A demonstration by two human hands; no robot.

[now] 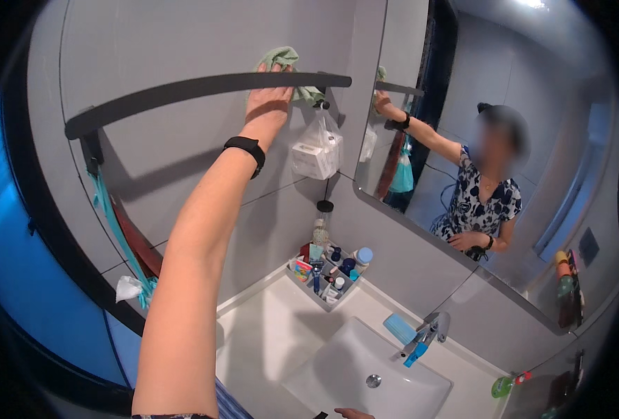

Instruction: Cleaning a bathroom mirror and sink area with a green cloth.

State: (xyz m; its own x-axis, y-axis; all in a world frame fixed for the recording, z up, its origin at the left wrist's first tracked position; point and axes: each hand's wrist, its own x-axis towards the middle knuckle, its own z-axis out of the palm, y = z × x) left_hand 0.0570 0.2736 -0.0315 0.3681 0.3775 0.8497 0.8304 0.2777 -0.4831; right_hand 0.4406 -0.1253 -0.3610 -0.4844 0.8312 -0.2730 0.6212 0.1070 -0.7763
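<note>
My left hand (269, 105) is raised to the grey wall, its fingers pressing a light green cloth (281, 57). The cloth bunches above and to the right of the fingers, beside the dark rail (205, 88), which crosses in front of the hand. A black band (247, 154) circles my left wrist. Only part of my right hand (353, 413) shows at the lower edge. In the mirror (484, 77) it lies near my waist, fingers loosely stretched, with nothing visible in it. A clear plastic bag with a white packet (315, 157) hangs just below the cloth.
Below is a white washbasin (407, 385) with a chrome tap (431, 332) and a blue sponge-like block (399, 327). A grey organizer (329, 304) full of toiletries stands in the corner, near a dark-lidded jar (324, 207). Turquoise straps (107, 209) hang from the rail's left end.
</note>
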